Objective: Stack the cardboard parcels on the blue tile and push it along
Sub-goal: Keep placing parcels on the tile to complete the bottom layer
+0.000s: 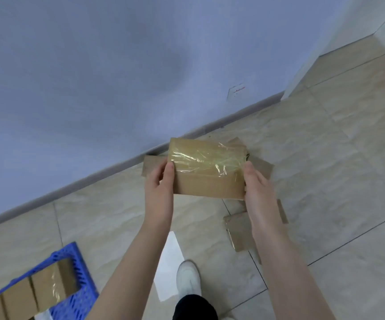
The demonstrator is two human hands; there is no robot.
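Holding a flat brown cardboard parcel [206, 168] banded with shiny clear tape, a person stands on a beige tiled floor [325, 146] beside a pale blue wall [94, 65]. The hands are spread apart, 1 at each short end of the parcel. The left hand [159, 183] pinches the left end with its thumb on top, and the right hand [259, 190] grips the right end in the same way. The parcel is raised off the floor, and its long axis runs left to right between the hands, roughly level.

A blue plastic lattice tile [71, 249] lies on the floor at the bottom left of the view, down and to the left of the hands and close to the person's feet. A row of taped cardboard parcels [36, 292] already rests on it. The left hand is the nearer of the 2 to the tile, so the carry would likely swing left and downward, probably with a turn of the body.

Loose cardboard pieces [262, 166] lie on the floor by the wall, partly hidden behind the held parcel. Another floor parcel [237, 232] lies under the right forearm. A white shoe [188, 278] shows between the arms.
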